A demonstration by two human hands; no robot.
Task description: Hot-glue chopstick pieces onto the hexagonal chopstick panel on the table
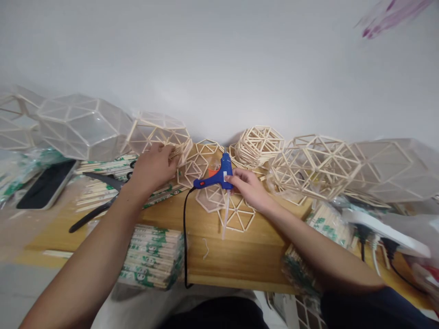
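My right hand [248, 186] is closed on a blue hot glue gun [224, 171], thumb against its body. Its nozzle points toward the wall, the handle with orange trigger lies to the left, and a clear glue stick [226, 214] sticks out toward me. My left hand [161, 163] reaches to a stick-framed polyhedron [159, 119] with cut wooden sticks in and around it; its fingertips are hidden among them. Flat hexagonal stick frames, one bare [237, 215] and one film-covered [209, 200], lie beneath the gun.
Scissors [106, 208], a phone [48, 185] and packaged chopsticks [151, 258] lie left. Stacked hexagon frames [262, 144], an open stick polyhedron [315, 164] and a film-covered one [394, 167] stand along the wall. A power strip [387, 230] is right. The gun's black cord [185, 237] hangs over the table edge.
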